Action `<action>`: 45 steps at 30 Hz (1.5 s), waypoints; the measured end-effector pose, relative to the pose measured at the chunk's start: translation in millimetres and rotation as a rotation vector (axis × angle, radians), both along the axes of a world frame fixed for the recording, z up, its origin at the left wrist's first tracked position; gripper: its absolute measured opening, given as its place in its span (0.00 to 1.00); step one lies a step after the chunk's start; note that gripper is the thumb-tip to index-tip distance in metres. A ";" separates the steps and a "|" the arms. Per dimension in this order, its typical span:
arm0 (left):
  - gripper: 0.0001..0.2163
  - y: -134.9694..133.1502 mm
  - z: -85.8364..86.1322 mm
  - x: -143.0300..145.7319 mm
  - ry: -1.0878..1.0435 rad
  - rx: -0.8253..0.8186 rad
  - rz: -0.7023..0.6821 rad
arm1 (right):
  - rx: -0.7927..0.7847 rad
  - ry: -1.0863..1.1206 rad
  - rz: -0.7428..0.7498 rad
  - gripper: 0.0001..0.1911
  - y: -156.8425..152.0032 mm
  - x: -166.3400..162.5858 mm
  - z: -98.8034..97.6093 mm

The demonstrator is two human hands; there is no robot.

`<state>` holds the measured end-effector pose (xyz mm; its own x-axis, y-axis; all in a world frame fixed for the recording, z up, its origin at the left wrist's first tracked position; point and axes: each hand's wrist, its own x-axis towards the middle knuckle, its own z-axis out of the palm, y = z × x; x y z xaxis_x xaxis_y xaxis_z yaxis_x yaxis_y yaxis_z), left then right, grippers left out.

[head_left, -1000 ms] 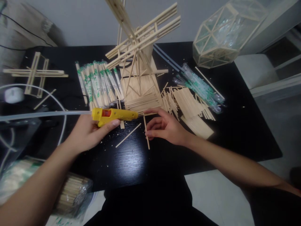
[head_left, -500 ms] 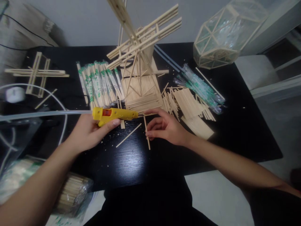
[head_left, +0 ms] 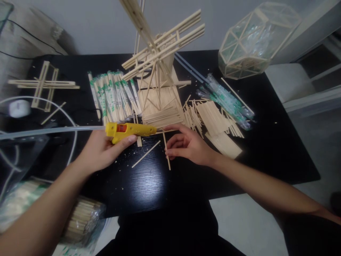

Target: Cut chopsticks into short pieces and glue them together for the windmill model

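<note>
My left hand (head_left: 99, 151) grips a yellow glue gun (head_left: 129, 130) with a clear glue stick (head_left: 50, 131) trailing left; its nozzle points right at the front edge of a chopstick structure (head_left: 160, 89). My right hand (head_left: 188, 145) rests just right of the nozzle, with finger and thumb pinched on a short stick (head_left: 167, 131) against that front edge. Another chopstick (head_left: 166, 151) lies under the right hand's fingers, and a loose one (head_left: 146, 154) lies on the black table (head_left: 149, 185).
Wrapped chopsticks (head_left: 113, 94) lie left of the structure, cut sticks (head_left: 213, 117) and empty wrappers (head_left: 229, 101) to its right. A faceted stick-framed lantern (head_left: 250, 39) stands at back right, a stick cross (head_left: 44, 85) at back left. A bag of sticks (head_left: 80, 220) sits at the near left.
</note>
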<state>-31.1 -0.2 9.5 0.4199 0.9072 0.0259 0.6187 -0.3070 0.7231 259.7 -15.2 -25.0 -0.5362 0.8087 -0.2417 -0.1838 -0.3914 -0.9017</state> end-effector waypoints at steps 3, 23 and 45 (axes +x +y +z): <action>0.14 0.5 -0.9 -1.0 0.039 -0.004 0.019 | 0.005 -0.003 -0.006 0.32 0.1 0.6 -0.8; 0.14 18.8 11.9 -24.1 0.360 0.140 0.327 | 0.029 -0.019 -0.053 0.33 5.3 3.4 -8.1; 0.22 36.3 5.0 -67.0 0.777 -0.138 0.667 | 0.008 -0.063 -0.066 0.36 5.1 3.5 -6.9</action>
